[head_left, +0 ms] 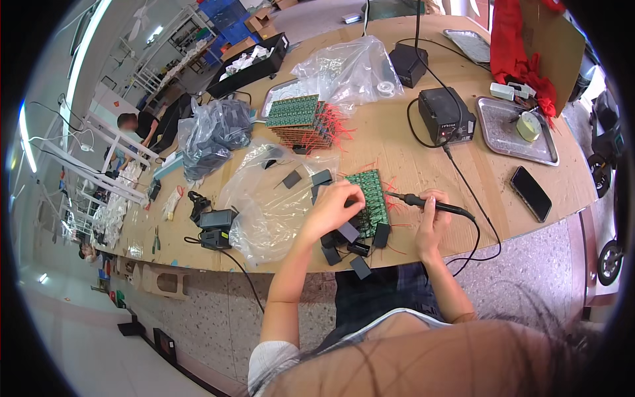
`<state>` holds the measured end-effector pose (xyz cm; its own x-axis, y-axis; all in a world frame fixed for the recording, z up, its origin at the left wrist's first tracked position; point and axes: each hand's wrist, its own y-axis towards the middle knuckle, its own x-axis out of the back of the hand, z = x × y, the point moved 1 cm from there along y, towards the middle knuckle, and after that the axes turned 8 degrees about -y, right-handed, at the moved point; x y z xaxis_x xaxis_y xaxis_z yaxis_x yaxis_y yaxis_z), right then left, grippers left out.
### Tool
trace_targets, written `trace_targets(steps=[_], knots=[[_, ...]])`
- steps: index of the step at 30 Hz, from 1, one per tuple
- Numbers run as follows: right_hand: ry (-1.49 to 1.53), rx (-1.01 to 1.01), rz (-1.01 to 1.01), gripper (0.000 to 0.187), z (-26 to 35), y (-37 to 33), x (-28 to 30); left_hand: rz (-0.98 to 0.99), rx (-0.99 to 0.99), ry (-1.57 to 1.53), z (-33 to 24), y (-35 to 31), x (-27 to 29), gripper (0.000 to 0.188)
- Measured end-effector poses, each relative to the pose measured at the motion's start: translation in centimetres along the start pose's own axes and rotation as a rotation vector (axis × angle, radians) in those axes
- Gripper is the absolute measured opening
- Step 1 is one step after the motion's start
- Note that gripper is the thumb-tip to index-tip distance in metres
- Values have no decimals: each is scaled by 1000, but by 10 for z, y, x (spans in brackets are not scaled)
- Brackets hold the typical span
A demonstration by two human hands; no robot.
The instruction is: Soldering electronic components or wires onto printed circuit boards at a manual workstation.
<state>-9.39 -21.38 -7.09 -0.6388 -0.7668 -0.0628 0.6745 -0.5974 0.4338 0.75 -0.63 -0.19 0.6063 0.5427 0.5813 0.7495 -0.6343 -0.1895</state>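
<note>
In front of me on the table lies a green circuit board panel (375, 202) with thin red wires sticking out along its right side. My right hand (432, 225) grips a black soldering iron (444, 206), its tip pointing left at the board's right edge. Over the board's left part, my left hand (336, 206) has its fingers curled and pressed together; what they hold, if anything, is hidden. Several small black plastic boxes (360, 266) lie around the board's left and near edges, some under my left hand.
Beyond the board stands a stack of circuit panels (294, 114) with red wires. A clear plastic bag (254, 212) spreads to the left. A soldering station (444, 118), metal tray (489, 132) and phone (530, 193) lie right. Black adapters (215, 228) sit left; the iron's cord (477, 239) loops near the edge.
</note>
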Motion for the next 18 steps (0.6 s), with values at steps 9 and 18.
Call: trace_targets(steps=[9,18], knots=[[-55,19,119,12,-1,5,-2,-549,-278,281,3,15,-30,12],[-8,-25,165,10,13,2,-8,-496,-195,249,1,14,-30,13]])
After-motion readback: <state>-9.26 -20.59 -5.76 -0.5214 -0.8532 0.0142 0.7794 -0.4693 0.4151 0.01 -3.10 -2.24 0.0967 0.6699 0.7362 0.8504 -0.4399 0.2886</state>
